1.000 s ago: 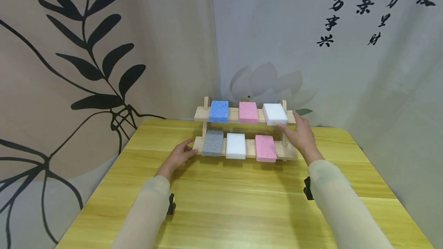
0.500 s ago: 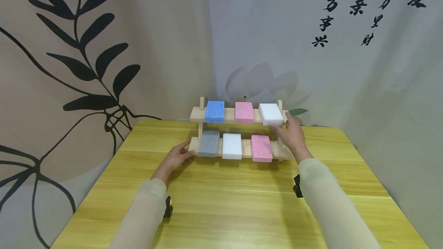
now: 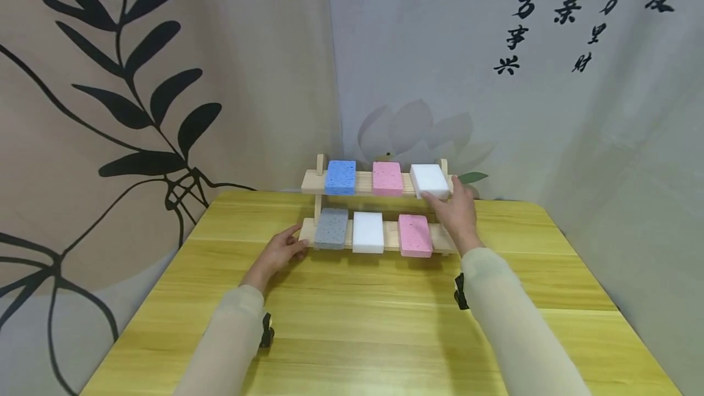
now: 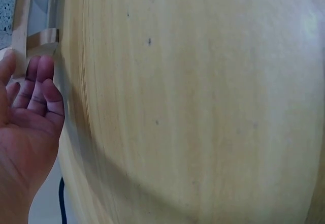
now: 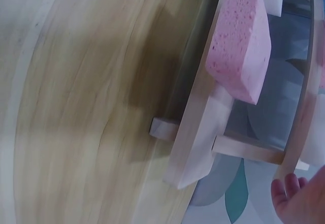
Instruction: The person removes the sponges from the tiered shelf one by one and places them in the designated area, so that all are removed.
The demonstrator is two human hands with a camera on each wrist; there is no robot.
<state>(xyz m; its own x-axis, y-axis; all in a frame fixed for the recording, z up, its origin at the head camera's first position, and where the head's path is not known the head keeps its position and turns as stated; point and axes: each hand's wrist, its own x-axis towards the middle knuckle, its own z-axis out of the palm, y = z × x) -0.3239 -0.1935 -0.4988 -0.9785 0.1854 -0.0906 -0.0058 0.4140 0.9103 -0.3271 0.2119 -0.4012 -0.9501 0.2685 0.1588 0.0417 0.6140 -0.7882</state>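
A two-tier wooden rack stands towards the back of the table. Its upper shelf carries a blue sponge, a pink sponge and a white sponge block; on the lower one lie a grey sponge, a white block and a pink sponge. My left hand holds the lower shelf's left end, thumb at the front and fingers bent below. At the upper shelf's right end, my right hand grips the rack, its thumb at the front edge beneath the white block.
The yellow wood-grain table extends in front of the rack and to both sides. Close behind it hang curtains, one with dark plant prints, the other with black writing and a pale lotus.
My right hand has shifted slightly left along the upper shelf, its thumb sliding further under the white block. The left hand stays at its shelf end. The whole view has drifted a little.
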